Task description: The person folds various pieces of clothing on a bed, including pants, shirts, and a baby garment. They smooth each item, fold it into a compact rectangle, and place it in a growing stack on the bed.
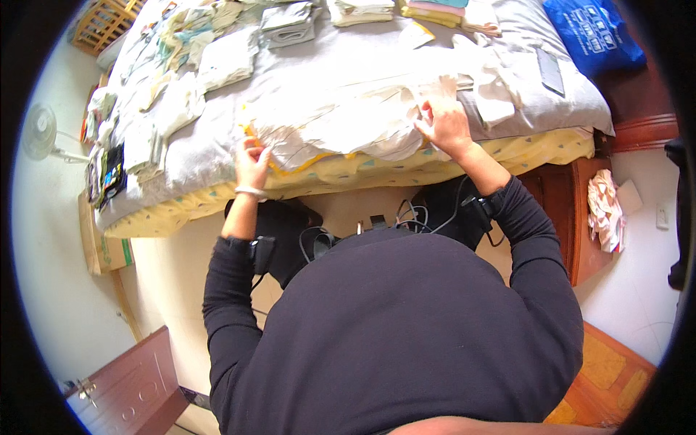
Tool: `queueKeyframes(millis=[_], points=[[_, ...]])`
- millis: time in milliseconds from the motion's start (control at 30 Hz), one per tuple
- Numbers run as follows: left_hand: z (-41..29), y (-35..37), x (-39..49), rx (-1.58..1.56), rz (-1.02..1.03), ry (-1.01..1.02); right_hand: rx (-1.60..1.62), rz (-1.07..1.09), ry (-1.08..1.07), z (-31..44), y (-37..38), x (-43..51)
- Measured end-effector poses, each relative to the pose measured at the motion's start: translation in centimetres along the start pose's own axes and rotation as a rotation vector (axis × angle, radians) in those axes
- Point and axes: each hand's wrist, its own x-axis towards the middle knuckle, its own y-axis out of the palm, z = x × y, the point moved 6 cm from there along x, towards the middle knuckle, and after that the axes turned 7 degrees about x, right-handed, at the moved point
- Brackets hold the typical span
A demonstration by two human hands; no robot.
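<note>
Spread along the near edge of the bed is a thin white cloth garment (pixel 337 130) with a yellow-orange trim. My left hand (pixel 253 163) pinches its trimmed left edge between thumb and fingers. At the garment's other end, my right hand (pixel 443 125) has thumb and fingertips closed on the white fabric. Overexposure washes out much of the cloth, so its exact kind is unclear. Just right of my right hand lies another white garment (pixel 492 100), loosely laid out.
Folded stacks, one grey (pixel 291 24) and one white (pixel 361 12), line the bed (pixel 217 125). Loose clothes (pixel 185 41) heap at the far left. A phone (pixel 550 72) and a blue bag (pixel 595 38) are at right. Cables (pixel 413 215) hang by my legs.
</note>
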Motion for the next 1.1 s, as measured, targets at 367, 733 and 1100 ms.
queueKeyframes(millis=[367,733,1100], points=[[-5.5,0.8,0.2,0.740,-0.193,0.386,-0.232,0.071,0.265,-3.0,-3.8,-0.9],[-17.0,-7.5,-9.0,-0.097,0.683,0.495,-0.512,-0.065,0.073,0.9,-19.4,-4.1],[-12.6,-6.3,-3.7,0.194,0.885,0.182,-0.384,-0.011,0.060,-0.3,-20.0,0.3]])
